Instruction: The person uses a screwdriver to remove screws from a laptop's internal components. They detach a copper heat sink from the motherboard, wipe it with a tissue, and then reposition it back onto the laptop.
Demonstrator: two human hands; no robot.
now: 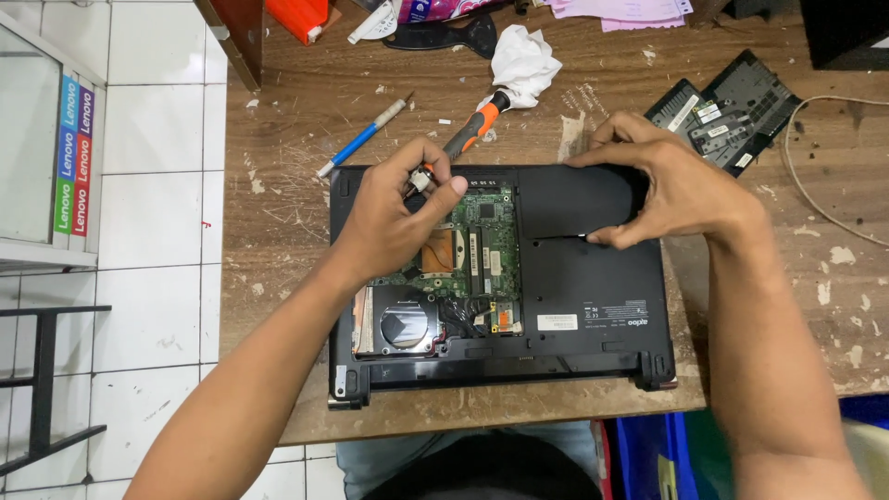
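Note:
A black laptop [593,296] lies upside down on the wooden table, its left part uncovered to show a green circuit board [486,243] and a round fan [405,324]. My left hand [394,218] rests over the board and pinches a small metal part [421,179] between thumb and fingers. My right hand [671,185] grips a black cover panel [574,199] at the laptop's upper right, fingers curled over its far edge and thumb under its near edge.
An orange and black screwdriver [472,131] and a blue pen-shaped tool [361,139] lie just behind the laptop. A crumpled white cloth [523,57], a removed black cover [727,111], a white cable [815,176] and pink papers [620,11] lie further back. White floor tiles are at left.

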